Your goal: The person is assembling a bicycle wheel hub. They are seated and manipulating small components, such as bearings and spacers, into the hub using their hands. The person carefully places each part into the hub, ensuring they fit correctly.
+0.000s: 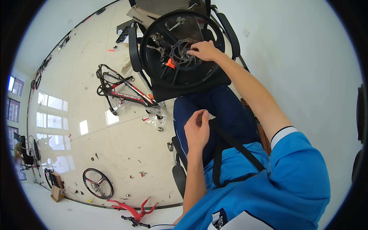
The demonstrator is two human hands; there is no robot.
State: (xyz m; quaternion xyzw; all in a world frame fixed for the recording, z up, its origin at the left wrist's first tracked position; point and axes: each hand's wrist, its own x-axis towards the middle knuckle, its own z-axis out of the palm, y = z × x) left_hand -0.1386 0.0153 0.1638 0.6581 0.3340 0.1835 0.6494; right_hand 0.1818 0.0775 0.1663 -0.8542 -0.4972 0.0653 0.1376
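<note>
A black bicycle wheel (145, 57) lies flat on the seat of a black office chair (165, 92) in front of my knees. At its middle sits a silver disc brake rotor (177, 61). My right hand (205, 51) reaches over the wheel, its thumb and fingers pinched at the hub beside the rotor; whatever they hold is too small to make out. Above my lap, my left hand (197, 128) is curled, thumb against fingers, and I cannot see what is inside. An orange-handled tool (170, 63) rests under the wheel's spokes.
On the tiled floor to the left lies a black and red bicycle frame (126, 94), beside a clear plastic bag (156, 117). Lower left are a wheel with red spokes (98, 184), a red fork-like frame part (134, 210) and scattered small parts. A pale frame (142, 16) lies behind the wheel.
</note>
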